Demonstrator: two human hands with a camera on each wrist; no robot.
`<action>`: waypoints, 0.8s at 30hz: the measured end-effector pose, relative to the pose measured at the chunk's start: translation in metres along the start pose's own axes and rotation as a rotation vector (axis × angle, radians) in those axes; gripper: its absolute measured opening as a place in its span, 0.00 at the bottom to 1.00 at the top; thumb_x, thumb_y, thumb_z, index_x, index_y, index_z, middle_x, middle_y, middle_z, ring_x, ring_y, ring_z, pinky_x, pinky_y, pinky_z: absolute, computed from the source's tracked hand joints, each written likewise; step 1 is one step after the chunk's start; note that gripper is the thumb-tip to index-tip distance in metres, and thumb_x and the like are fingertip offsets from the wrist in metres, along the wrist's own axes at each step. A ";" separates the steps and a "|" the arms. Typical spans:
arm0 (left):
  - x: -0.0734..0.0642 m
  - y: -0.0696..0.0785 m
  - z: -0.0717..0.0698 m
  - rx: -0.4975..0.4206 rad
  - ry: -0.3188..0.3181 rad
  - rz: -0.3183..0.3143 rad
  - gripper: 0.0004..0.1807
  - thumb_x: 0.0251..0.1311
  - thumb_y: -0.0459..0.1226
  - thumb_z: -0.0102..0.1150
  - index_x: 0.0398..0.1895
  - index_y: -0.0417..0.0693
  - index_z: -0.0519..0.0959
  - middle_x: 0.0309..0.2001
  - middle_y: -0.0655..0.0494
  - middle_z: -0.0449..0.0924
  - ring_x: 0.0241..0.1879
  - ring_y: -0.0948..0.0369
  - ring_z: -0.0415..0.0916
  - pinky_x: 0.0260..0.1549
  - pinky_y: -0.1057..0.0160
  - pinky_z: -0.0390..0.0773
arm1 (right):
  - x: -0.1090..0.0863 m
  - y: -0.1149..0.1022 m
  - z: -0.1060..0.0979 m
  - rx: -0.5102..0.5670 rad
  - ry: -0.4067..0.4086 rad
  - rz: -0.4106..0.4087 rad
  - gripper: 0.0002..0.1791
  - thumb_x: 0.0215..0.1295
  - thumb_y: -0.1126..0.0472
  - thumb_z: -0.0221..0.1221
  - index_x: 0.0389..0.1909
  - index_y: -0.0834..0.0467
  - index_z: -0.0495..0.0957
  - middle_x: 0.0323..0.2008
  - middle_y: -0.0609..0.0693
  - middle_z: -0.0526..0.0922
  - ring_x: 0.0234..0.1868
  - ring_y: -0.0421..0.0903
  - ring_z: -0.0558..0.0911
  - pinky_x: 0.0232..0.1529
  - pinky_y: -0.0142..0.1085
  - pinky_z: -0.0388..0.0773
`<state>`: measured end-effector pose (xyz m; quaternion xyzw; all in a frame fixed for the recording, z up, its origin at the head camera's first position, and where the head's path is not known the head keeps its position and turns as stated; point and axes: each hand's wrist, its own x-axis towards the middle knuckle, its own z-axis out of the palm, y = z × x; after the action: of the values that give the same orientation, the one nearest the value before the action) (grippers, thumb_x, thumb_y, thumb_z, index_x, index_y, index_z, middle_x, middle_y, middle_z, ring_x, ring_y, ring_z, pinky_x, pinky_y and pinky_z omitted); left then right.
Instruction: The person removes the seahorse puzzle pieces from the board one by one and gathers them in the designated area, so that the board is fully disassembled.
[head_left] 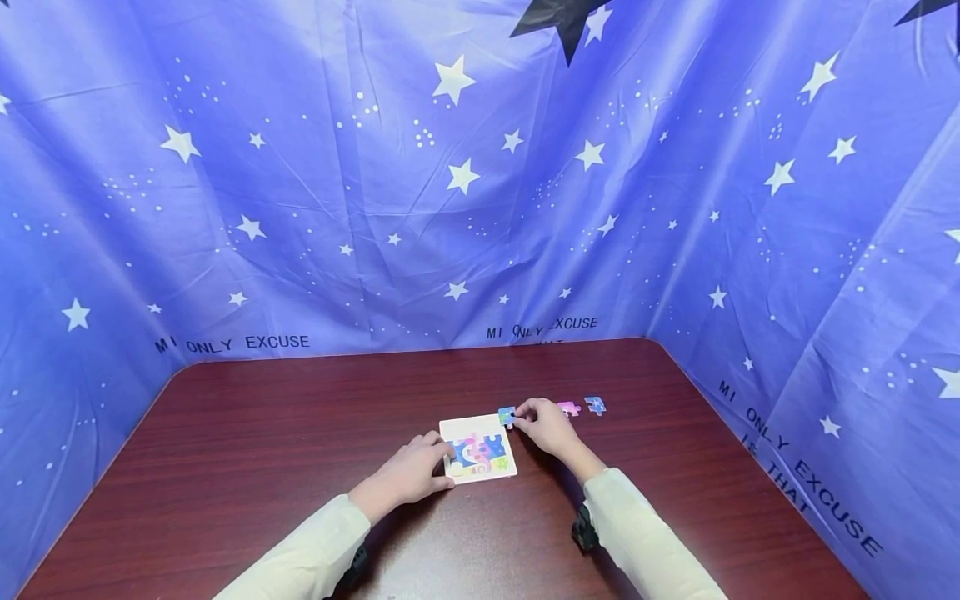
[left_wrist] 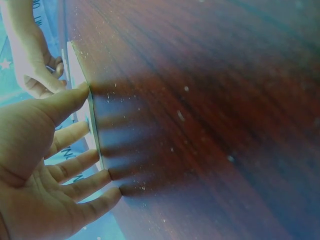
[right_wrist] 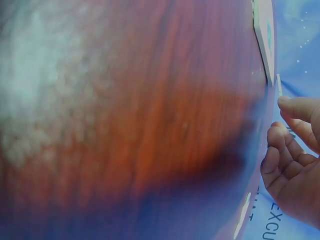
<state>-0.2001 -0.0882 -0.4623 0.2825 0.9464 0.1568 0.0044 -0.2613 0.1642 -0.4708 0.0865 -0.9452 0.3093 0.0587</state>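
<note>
A white jigsaw board (head_left: 459, 428) lies on the table, with a picture of joined pieces (head_left: 480, 454) over its lower and middle part; a pale strip shows along its far side. My left hand (head_left: 408, 468) rests at the board's left edge, thumb and fingers spread; the left wrist view shows the fingertips (left_wrist: 84, 93) along that edge. Between thumb and fingers, my right hand (head_left: 547, 427) pinches a blue puzzle piece (head_left: 506, 415) at the board's far right corner. The piece (right_wrist: 279, 85) appears edge-on in the right wrist view, close past the board (right_wrist: 262, 45).
Beyond the right hand lie a pink puzzle piece (head_left: 570, 408), partly behind that hand, and a blue puzzle piece (head_left: 596, 405). The dark red wooden table (head_left: 300, 417) reaches back to a blue star-patterned curtain (head_left: 375, 208), which also hangs at both sides.
</note>
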 end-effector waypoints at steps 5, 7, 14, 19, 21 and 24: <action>0.000 0.000 -0.001 0.003 0.002 0.009 0.19 0.52 0.46 0.66 0.45 0.47 0.78 0.43 0.52 0.73 0.42 0.54 0.72 0.39 0.52 0.74 | 0.000 0.003 -0.002 0.004 -0.002 0.019 0.04 0.56 0.60 0.64 0.30 0.57 0.81 0.25 0.48 0.75 0.28 0.41 0.71 0.32 0.33 0.67; 0.000 0.000 0.000 0.003 0.000 0.008 0.19 0.52 0.46 0.66 0.45 0.47 0.78 0.44 0.51 0.73 0.42 0.54 0.72 0.39 0.52 0.75 | 0.000 0.005 -0.002 0.008 0.003 0.019 0.04 0.56 0.61 0.64 0.30 0.57 0.81 0.24 0.48 0.75 0.27 0.41 0.71 0.32 0.33 0.67; 0.000 0.000 0.000 0.000 -0.006 -0.002 0.19 0.52 0.46 0.66 0.45 0.47 0.78 0.44 0.51 0.73 0.42 0.54 0.71 0.39 0.52 0.74 | -0.001 0.012 -0.003 0.022 0.017 0.025 0.04 0.55 0.62 0.64 0.29 0.58 0.80 0.23 0.48 0.75 0.26 0.41 0.70 0.30 0.32 0.67; 0.000 -0.001 0.001 0.003 -0.013 -0.010 0.20 0.52 0.46 0.66 0.45 0.47 0.78 0.44 0.52 0.73 0.42 0.54 0.71 0.39 0.52 0.74 | 0.000 0.016 -0.004 0.020 0.028 0.036 0.04 0.55 0.62 0.64 0.30 0.58 0.81 0.22 0.47 0.74 0.26 0.40 0.70 0.30 0.32 0.66; 0.000 -0.001 0.001 0.004 -0.013 -0.010 0.19 0.52 0.47 0.66 0.45 0.48 0.78 0.44 0.52 0.73 0.42 0.54 0.71 0.39 0.52 0.74 | 0.000 0.017 -0.005 0.021 0.029 0.045 0.04 0.55 0.62 0.64 0.30 0.58 0.81 0.22 0.47 0.74 0.26 0.40 0.70 0.30 0.32 0.66; 0.000 -0.001 0.001 0.004 -0.013 -0.008 0.19 0.52 0.46 0.66 0.45 0.48 0.77 0.44 0.52 0.73 0.42 0.54 0.71 0.39 0.52 0.74 | 0.000 0.018 -0.007 0.022 0.033 0.046 0.04 0.56 0.62 0.64 0.30 0.58 0.80 0.22 0.47 0.74 0.25 0.40 0.70 0.30 0.32 0.65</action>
<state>-0.2003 -0.0889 -0.4639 0.2796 0.9478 0.1532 0.0106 -0.2641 0.1826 -0.4758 0.0603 -0.9425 0.3221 0.0662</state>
